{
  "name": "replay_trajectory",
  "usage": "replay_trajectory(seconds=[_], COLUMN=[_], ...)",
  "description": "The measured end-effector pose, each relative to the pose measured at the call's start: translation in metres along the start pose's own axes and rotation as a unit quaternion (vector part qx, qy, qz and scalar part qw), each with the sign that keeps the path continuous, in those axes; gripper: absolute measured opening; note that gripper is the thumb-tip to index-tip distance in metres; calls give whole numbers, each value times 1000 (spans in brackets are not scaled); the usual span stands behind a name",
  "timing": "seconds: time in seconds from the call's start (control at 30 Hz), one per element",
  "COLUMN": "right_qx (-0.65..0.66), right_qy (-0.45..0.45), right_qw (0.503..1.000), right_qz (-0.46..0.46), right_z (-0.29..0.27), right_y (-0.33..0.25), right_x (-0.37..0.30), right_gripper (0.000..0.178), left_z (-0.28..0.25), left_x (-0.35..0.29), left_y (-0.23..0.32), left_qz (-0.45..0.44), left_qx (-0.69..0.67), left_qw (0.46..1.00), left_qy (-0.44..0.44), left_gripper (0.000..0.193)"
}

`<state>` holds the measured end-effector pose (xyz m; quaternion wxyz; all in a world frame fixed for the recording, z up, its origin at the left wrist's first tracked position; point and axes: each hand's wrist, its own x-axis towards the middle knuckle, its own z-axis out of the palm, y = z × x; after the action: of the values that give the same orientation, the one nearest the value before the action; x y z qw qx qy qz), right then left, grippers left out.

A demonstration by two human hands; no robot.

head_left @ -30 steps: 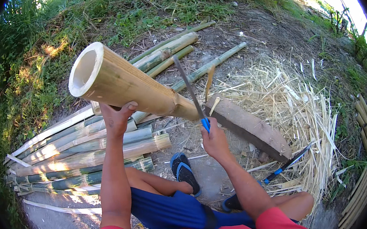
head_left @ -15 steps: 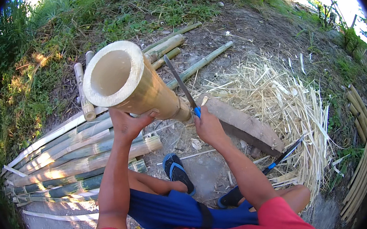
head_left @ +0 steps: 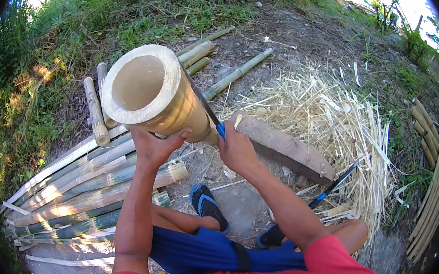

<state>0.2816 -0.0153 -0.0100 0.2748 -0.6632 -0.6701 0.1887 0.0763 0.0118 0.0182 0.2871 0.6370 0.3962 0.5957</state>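
Note:
My left hand [head_left: 155,146] is wrapped round the near side of a thick, pale bamboo tube [head_left: 189,116], thumb on its wall. The tube is tilted up, so its broad cut rim and hollow inside show. My right hand [head_left: 239,149] is closed on the blue-and-black handle of a long knife [head_left: 205,108]. The knife's dark blade lies along the tube's right side; whether its edge touches the wall I cannot tell. Part of the blade is hidden beside the tube. The tube's lower end is close to a worn block [head_left: 287,143] on the ground.
A second blue-handled blade [head_left: 336,182] lies right of my feet, by a heap of pale bamboo shavings [head_left: 328,107]. Split bamboo lengths [head_left: 97,198] are piled at left. More poles [head_left: 242,72] lie beyond the tube, and thin strips [head_left: 433,197] at far right.
My right hand has moved left and the knife has swung from a gap right of the tube to against its side. The tube, still in my left hand, has shifted only slightly.

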Motion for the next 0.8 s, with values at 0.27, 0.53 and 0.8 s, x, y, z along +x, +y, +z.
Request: replay_trajectory(seconds=[0.27,0.53,0.8], right_qx=[185,35,143], right_qy=[236,-21,116], right_qw=[940,998,979], right_qz=[-165,56,-88], right_z=[-3,26,-18], right_y=[6,71,12], right_x=[-20,-32,-20], right_gripper=[32,32,30], left_z=[4,-13,-27], left_x=[-11,-17,-24], left_y=[-11,-17,-32], left_qz=[-10,-105,3], left_qx=[31,67,166], left_qw=[999,991,978], left_qy=[-25,-52,-128], left_gripper=[75,76,61])
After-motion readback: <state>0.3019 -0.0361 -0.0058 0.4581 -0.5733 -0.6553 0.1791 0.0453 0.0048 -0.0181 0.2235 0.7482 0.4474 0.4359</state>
